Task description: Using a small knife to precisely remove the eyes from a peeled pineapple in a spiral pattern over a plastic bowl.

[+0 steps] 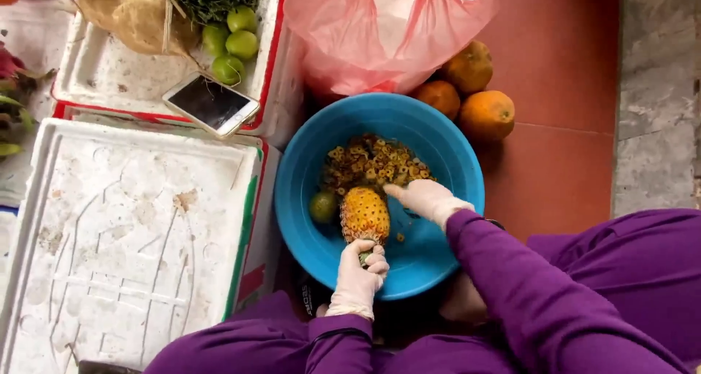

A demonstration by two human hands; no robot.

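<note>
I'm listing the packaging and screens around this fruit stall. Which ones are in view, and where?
Smartphone with white frame and dark screen: lying on the edge of the upper tray.
White foam box lid: left, rectangular, stained.
White foam tray with red edging: top left, holding green fruit.
Pink plastic bag: top centre, behind the blue bowl.

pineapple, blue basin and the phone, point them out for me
pineapple (364, 213), head view, on the middle of its peeled yellow body
blue basin (445, 151), head view, on its bare inner wall at upper right
phone (210, 102), head view, on its dark screen
</note>
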